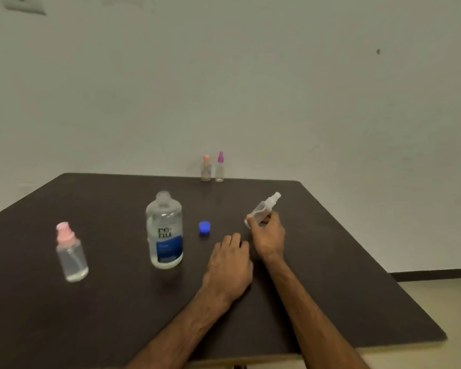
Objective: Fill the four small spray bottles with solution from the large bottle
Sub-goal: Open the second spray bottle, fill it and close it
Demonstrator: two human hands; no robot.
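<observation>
Head view, the only one. We see the large bottle [164, 230] standing upright near the middle of the table [330, 262], its neck open. The blue cap [204, 227] lies just beside it on the right, presumably set off so pouring can start.

The right hand [268, 235] grips the white-topped spray bottle [264, 210] round its body, fingers curled on it. The bottle is tilted, sprayer pointing up and away to the right. We judge it's held that way to get the sprayer head off, since the top is on and nothing goes in until it's unscrewed. Whether its base touches the table we cannot tell.

The left hand [230, 265] rests on the table just beside the right wrist, fingers loosely bent, holding nothing — close enough to come in and twist the top, we'd guess.

The pink-topped spray bottle [71, 253] stands well apart at the left, top on. Two more stand side by side at the far edge — the peach-capped bottle [206, 169] and the magenta-topped bottle [219, 167], both closed, likely parked clear of the work. Fill levels are too blurred to call.
</observation>
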